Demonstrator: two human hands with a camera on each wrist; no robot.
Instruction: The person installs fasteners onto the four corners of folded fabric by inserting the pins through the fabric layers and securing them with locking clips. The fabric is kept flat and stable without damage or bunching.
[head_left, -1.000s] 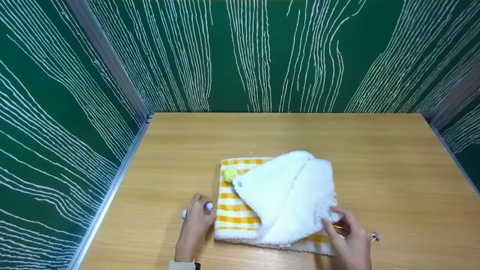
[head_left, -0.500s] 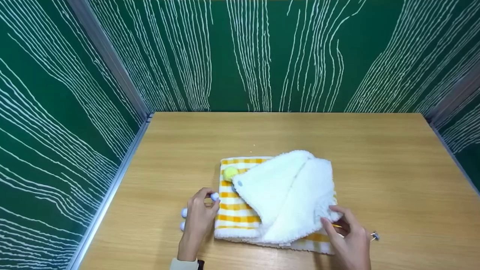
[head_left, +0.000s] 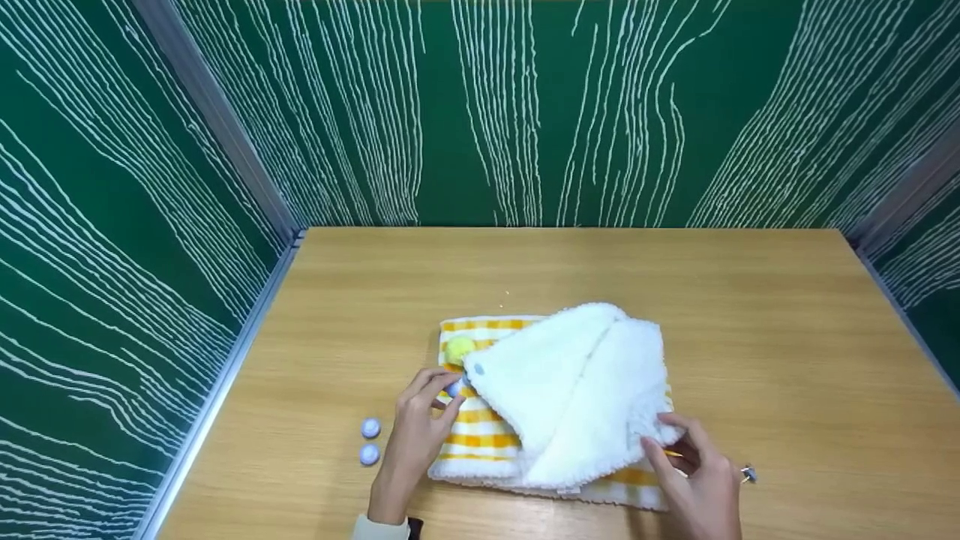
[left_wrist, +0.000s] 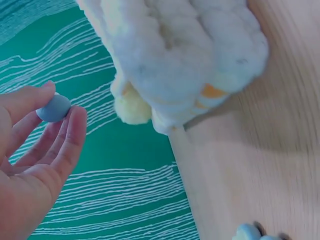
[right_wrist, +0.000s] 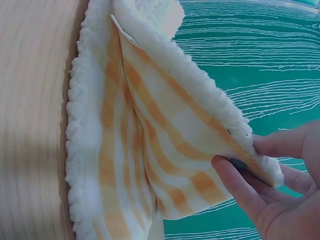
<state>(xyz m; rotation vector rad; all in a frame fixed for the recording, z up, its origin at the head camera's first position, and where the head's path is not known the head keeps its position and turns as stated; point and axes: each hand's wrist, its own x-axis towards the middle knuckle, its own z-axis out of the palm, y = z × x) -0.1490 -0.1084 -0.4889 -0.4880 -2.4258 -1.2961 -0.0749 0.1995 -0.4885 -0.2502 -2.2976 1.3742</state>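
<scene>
Yellow-checked fleece cloth [head_left: 577, 409], folded, corner raised; rounded blue piece [left_wrist: 54, 108] held, seemingly above its left edge.

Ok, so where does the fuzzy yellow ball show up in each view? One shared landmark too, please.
Head: the fuzzy yellow ball is just left of centre in the lower half, near the upper left corner of the white fleecy cloth with orange checks.
Left wrist: the ball is left of centre, just above mid-height, against the cloth's edge.
Right wrist: not in it.
Shared landmark: the cloth, seen in all three.
</scene>
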